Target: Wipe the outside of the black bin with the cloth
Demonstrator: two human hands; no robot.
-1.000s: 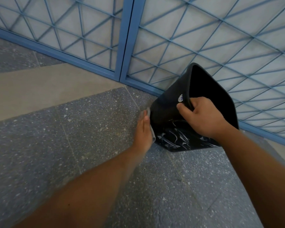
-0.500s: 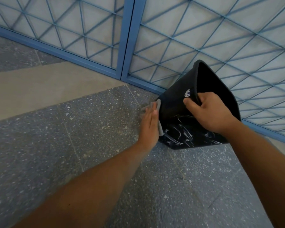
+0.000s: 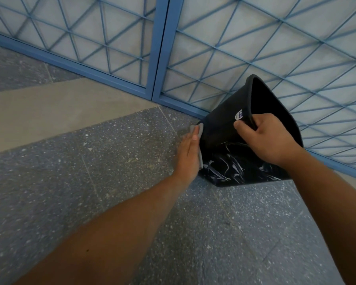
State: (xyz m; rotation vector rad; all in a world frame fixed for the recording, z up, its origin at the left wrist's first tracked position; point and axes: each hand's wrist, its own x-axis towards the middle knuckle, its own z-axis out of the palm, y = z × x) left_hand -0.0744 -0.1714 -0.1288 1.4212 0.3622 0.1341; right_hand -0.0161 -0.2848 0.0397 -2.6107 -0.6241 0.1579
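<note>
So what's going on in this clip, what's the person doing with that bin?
A person is wiping a black bin on a speckled floor beside a blue grille. The right hand grips the bin's rim and holds it tilted. The left hand, fingers straight, presses a grey cloth flat against the bin's outer side wall.

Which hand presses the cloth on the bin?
The left hand, flat on the grey cloth; the right hand grips the black bin rim.
</note>
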